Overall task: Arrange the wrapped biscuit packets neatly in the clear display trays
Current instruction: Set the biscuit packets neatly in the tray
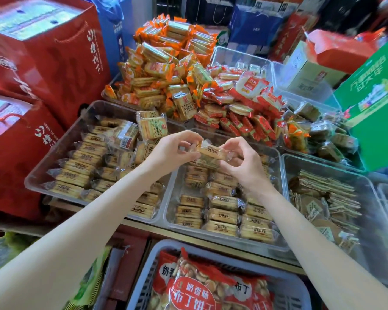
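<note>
Both my hands hold one clear-wrapped biscuit packet above the middle clear tray. My left hand pinches its left end and my right hand pinches its right end. Rows of the same packets lie flat in the middle tray. The left clear tray holds more such packets, some in rows, a few loose and tilted at the back. The right clear tray holds brown flat packets.
Heaps of orange packets and red packets rise behind the trays, with dark green packets to their right. Red gift boxes stand at the left, a green box at the right. A grey basket of red bags sits below.
</note>
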The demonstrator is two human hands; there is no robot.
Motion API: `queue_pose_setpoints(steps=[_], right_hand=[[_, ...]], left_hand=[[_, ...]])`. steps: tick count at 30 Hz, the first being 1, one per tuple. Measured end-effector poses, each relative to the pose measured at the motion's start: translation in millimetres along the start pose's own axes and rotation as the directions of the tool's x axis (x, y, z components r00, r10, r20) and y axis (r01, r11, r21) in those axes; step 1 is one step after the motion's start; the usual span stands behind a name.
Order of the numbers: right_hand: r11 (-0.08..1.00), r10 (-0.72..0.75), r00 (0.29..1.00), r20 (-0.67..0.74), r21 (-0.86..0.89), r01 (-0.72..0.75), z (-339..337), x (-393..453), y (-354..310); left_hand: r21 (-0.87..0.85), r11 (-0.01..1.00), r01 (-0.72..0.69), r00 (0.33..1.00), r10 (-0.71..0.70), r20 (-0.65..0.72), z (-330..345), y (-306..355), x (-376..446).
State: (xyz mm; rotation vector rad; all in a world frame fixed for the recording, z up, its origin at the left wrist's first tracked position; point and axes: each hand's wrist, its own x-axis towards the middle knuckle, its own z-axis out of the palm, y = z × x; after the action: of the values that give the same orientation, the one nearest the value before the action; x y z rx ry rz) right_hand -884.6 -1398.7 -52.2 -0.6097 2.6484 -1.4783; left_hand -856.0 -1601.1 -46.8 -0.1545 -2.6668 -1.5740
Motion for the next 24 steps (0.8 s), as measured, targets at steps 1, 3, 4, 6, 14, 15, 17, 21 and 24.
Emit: queue_pose_setpoints(steps=[1,3,4,6,14,15,17,21,24], right_hand=[[1.0,-0.006,1.0,-0.017,0.012,0.006,-3.6,-1.3,-3.7],[0.999,-0.013,0.999,-0.042,0.039,0.014,-10.5,-4.3,-10.7],[0.999,-0.023,0.999,-0.041,0.038,0.025,-13.9,-6.4,-14.0],[0.997,-0.052,0.999,-0.007,-0.055,0.051,-21.5,-11.9,-19.4],[0.942,-0.021,0.996,-0.084,-0.334,-0.008,-54.2,-71.0,-18.7],[0.941,0.01,0.992,-0.123,-0.334,-0.051,-65.0,-87.3,-14.6],[0.937,0.097,0.976,-0.193,-0.313,-0.156,-89.1,-125.2,-2.8],[0.897,0.322,0.866,-0.383,-0.169,-0.408,-140.0,-202.0,39.9],[0.811,0.53,0.672,-0.517,0.077,-0.58,-185.9,-259.5,75.2]], left_hand=[[-0.018,1.0,-0.005,1.0,0.005,-0.011,-1.0,5.0,-1.2],[-0.036,0.999,-0.017,0.999,0.016,-0.03,-2.9,13.7,-4.6],[-0.04,0.999,-0.023,0.999,0.022,-0.03,-3.3,17.7,-6.7],[-0.014,0.998,-0.058,0.998,0.058,-0.007,-2.4,27.6,-11.4],[0.051,0.982,-0.184,0.979,0.178,0.099,42.7,84.0,-39.3],[0.05,0.985,-0.163,0.981,0.157,0.114,56.1,90.1,-42.7],[0.057,0.995,-0.083,0.986,0.073,0.15,87.0,102.5,-49.1],[0.12,0.99,-0.075,0.959,0.039,0.282,169.2,129.5,-66.9],[0.164,0.975,-0.147,0.907,0.067,0.415,239.2,156.3,-82.4]])
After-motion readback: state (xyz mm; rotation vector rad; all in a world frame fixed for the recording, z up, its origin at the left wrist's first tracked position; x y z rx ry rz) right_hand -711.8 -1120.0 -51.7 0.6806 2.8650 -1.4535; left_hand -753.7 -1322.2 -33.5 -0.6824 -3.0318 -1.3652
